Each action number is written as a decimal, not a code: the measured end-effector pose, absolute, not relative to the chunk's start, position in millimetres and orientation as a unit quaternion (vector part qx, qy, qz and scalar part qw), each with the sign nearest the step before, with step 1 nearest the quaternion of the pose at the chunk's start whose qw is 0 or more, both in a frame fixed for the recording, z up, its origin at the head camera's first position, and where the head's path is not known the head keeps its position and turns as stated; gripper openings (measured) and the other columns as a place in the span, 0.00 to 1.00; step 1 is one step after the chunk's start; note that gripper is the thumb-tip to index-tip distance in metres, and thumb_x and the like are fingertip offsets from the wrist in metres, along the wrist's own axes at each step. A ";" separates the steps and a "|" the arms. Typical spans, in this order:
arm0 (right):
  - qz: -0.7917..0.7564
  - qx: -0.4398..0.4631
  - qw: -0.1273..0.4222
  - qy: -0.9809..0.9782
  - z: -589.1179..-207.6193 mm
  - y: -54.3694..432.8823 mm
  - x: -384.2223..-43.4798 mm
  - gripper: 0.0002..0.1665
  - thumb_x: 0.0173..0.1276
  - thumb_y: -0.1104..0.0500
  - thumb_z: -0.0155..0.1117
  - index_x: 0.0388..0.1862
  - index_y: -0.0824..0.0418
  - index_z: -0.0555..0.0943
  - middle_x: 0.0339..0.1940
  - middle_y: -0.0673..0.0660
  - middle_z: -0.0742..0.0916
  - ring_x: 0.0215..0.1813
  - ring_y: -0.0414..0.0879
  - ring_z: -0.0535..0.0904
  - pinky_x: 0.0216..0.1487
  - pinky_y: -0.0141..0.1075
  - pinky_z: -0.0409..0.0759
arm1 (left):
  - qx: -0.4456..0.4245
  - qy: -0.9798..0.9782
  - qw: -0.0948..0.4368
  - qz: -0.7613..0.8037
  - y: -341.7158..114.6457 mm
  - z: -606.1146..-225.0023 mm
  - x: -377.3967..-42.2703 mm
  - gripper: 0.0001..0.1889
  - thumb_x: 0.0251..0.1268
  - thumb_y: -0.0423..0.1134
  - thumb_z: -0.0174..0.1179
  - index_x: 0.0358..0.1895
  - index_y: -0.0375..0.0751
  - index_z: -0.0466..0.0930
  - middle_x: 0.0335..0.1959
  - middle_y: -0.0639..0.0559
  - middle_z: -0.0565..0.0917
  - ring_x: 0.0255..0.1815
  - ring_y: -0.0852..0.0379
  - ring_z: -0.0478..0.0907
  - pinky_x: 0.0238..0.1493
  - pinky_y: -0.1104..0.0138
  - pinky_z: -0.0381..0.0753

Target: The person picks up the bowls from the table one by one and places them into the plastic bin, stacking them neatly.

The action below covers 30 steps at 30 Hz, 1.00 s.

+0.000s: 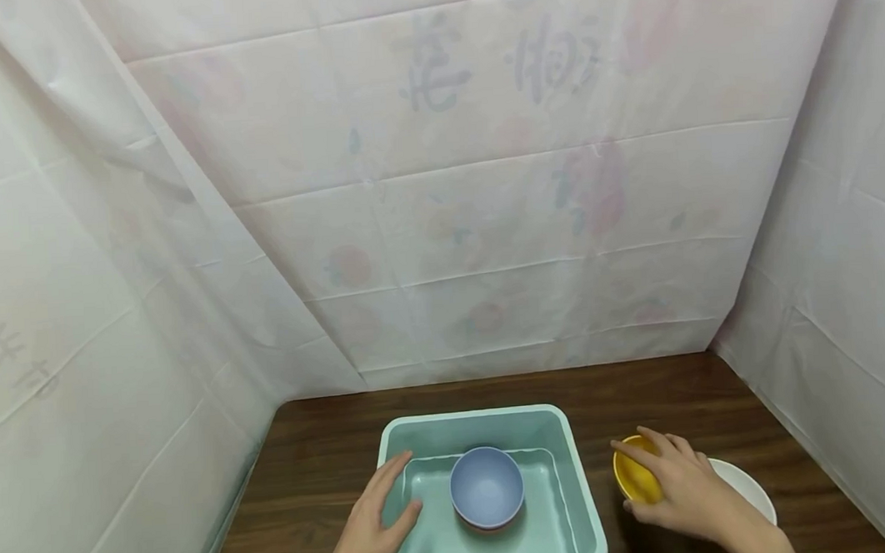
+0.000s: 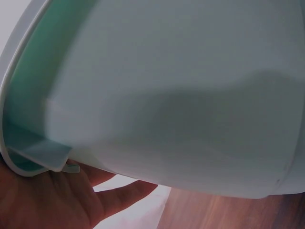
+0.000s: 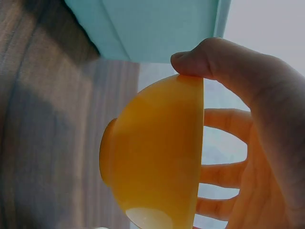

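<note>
My right hand (image 1: 682, 485) grips a yellow bowl (image 1: 635, 472) by its rim, to the right of the light green basin (image 1: 585, 494). In the right wrist view the thumb presses at the rim of the bowl (image 3: 157, 152), with the fingers spread along its open side. At the left of the basin my left hand (image 1: 372, 518) reaches over the rim, fingers spread and holding nothing. The left wrist view shows the basin's outer wall (image 2: 190, 129) close up, the hand (image 2: 62, 200) beside its rim. A blue-purple bowl (image 1: 487, 485) sits inside the basin, stacked on a reddish one, mostly hidden.
A white plate (image 1: 747, 490) lies on the dark wooden table (image 1: 309, 459), partly hidden behind my right hand and forearm. White printed sheeting (image 1: 485, 224) hangs along the back and both sides of the table.
</note>
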State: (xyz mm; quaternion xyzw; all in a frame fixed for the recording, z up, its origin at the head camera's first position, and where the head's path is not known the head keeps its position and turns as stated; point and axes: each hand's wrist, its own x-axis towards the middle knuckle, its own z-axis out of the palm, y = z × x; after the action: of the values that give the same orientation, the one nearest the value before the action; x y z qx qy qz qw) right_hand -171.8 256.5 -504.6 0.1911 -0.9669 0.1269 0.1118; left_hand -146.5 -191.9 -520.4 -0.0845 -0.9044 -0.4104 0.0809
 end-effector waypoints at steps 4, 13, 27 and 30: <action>0.125 0.188 0.116 -0.967 -496.7 254.6 -173.3 0.43 0.48 0.37 0.81 0.65 0.44 0.81 0.66 0.66 0.80 0.59 0.70 0.78 0.44 0.68 0.79 | -0.084 -0.905 0.084 -0.408 -191.9 -521.1 -146.2 0.32 0.69 0.51 0.68 0.75 0.66 0.69 0.74 0.63 0.72 0.77 0.51 0.68 0.71 0.43 0.71; 0.128 0.187 0.129 -0.965 -485.5 250.0 -177.2 0.42 0.50 0.39 0.80 0.65 0.45 0.81 0.66 0.65 0.80 0.59 0.69 0.77 0.43 0.65 0.79 | -0.088 -0.904 0.088 -0.409 -192.4 -523.4 -147.9 0.32 0.69 0.51 0.68 0.75 0.63 0.70 0.74 0.63 0.72 0.76 0.52 0.69 0.71 0.45 0.72; 0.126 0.210 0.149 -0.958 -465.5 243.3 -183.8 0.43 0.49 0.38 0.80 0.66 0.45 0.81 0.66 0.65 0.79 0.58 0.70 0.77 0.42 0.66 0.78 | -0.087 -0.906 0.092 -0.405 -192.5 -523.9 -147.4 0.33 0.69 0.52 0.68 0.75 0.56 0.71 0.74 0.62 0.73 0.76 0.50 0.69 0.70 0.43 0.72; 0.128 0.213 0.148 -0.957 -461.4 241.5 -184.4 0.43 0.51 0.37 0.80 0.66 0.45 0.81 0.67 0.66 0.79 0.59 0.70 0.77 0.43 0.66 0.78 | -0.088 -0.906 0.091 -0.403 -192.4 -523.1 -147.5 0.33 0.69 0.51 0.68 0.75 0.55 0.71 0.74 0.62 0.73 0.76 0.50 0.69 0.70 0.42 0.72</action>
State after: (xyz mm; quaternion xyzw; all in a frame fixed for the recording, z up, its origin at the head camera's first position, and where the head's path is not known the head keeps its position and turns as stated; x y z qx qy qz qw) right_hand -184.4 241.5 -461.4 0.2132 -0.9573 0.1279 0.1479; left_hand -147.5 -192.4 -523.1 -0.0883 -0.9064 -0.4030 0.0911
